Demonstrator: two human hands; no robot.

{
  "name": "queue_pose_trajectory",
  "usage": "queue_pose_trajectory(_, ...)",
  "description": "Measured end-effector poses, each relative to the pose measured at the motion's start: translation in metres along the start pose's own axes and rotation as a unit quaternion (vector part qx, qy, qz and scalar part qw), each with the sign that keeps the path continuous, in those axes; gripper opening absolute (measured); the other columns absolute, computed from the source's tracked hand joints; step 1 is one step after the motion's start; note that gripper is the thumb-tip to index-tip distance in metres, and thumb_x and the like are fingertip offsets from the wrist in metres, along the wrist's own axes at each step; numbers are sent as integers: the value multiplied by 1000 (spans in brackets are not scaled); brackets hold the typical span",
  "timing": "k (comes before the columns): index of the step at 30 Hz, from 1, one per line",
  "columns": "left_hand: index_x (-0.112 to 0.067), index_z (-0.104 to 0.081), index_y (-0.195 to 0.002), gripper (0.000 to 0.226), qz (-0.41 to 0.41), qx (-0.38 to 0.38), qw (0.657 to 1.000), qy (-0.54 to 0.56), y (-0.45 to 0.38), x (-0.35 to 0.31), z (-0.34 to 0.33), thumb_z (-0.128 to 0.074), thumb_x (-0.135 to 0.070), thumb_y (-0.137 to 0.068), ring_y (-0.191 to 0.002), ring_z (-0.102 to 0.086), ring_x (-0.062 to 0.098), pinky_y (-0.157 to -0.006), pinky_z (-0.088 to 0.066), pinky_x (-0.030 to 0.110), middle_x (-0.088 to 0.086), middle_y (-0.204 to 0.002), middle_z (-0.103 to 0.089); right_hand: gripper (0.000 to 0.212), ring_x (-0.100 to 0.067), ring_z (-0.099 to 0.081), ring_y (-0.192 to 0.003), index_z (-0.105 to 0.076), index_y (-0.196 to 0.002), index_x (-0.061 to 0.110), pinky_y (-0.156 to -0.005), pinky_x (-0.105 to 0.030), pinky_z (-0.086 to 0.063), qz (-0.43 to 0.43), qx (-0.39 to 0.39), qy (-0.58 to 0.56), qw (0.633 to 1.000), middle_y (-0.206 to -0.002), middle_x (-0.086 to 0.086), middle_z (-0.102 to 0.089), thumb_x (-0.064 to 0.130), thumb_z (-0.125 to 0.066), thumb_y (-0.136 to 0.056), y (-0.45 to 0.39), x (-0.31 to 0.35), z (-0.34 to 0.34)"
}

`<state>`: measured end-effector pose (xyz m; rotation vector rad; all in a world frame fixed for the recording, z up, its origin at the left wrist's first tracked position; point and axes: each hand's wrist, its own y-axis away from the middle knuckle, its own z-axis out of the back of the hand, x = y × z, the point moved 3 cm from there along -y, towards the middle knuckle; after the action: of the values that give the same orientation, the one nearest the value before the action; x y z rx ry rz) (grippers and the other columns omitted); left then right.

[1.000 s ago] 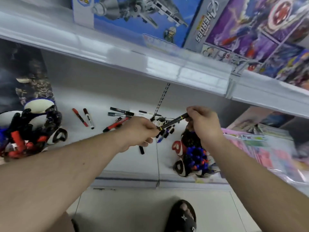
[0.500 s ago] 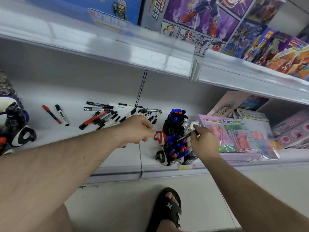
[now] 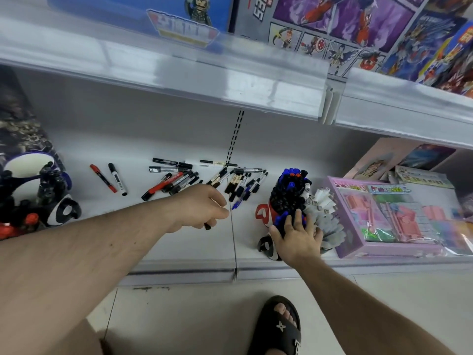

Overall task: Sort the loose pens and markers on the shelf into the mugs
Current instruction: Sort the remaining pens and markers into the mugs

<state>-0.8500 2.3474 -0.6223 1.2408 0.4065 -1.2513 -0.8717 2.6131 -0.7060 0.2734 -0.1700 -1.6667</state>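
Left hand [image 3: 202, 211] grips pen [image 3: 206, 226], tip toward viewer.

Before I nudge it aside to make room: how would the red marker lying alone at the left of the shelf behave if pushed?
The red marker looks round-barrelled, so it would probably roll if pushed sideways on the smooth white shelf. It seems stiff and light. The black marker lies just beside it and might get knocked.

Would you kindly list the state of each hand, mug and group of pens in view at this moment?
left hand: curled round a black pen.
right hand: fingers straight, resting on the pens in the red mug.
red mug: upright, packed with pens.
loose pens: lying flat on the shelf.
left mug: holds markers.
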Motion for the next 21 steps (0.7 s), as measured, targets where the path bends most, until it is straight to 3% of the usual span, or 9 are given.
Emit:
queue_pose_trajectory(3, -19, -59, -119, 30, 25, -20, 999, -8, -1, 18, 16, -67, -24, -90, -93, -67, 15, -77, -53, 28, 5, -108, -67, 70, -28, 3, -151, -28, -154, 23, -118, -53, -6, 31, -100, -34, 994, -165, -6, -8, 64, -18, -98, -4, 18, 22)
queue_pose_trajectory(6, -22, -57, -112, 22, 59, -52, 996, -44, -4, 43, 32, -65, -21, -91, -87, -65, 17, -75, -50, 29, 4, -103, -65, 67, -28, -22, -145, -47, -144, 22, -113, -48, -19, 118, -161, -81, 977, -157, -6, -35, 58, -23, -94, -6, 58, 34)
queue_pose_trajectory(9, -22, -56, -107, 19, 73, -111, 986, -99, -16, 75, 43, -62, -16, -90, -89, -59, 23, -73, -42, 26, 6, -100, -59, 47, -29, -39, -134, -57, -134, 19, -107, -42, -29, 163, -107, -110, 975, -143, -5, -51, 45, -43, -97, -20, 102, 16)
queue_pose_trajectory(14, -19, -56, -131, 39, 136, -203, 965, -98, -33, 146, 38, -57, -20, -92, -118, -53, 23, -88, -42, 26, 1, -134, -54, 47, -31, -53, -120, -53, -137, 27, -100, -43, -47, 192, 19, -101, 976, -137, -7, -53, 43, -49, -92, -40, 155, -32)
queue_pose_trajectory(17, -21, -56, -128, 36, 167, -236, 957, -38, -33, 176, 26, -56, -20, -92, -101, -57, 21, -80, -44, 26, 0, -123, -59, 43, -31, -48, -119, -54, -134, 27, -98, -41, -46, 199, 56, -112, 972, -139, -10, -45, 35, -51, -92, -50, 175, -55)
queue_pose_trajectory(21, -24, -56, -119, 27, 188, -265, 944, 60, -33, 196, 17, -53, -19, -92, -82, -56, 16, -67, -44, 26, -5, -103, -57, 56, -30, -31, -136, -39, -148, 33, -108, -39, -38, 183, 102, -99, 973, -155, -6, -23, 38, -49, -93, -67, 198, -79)
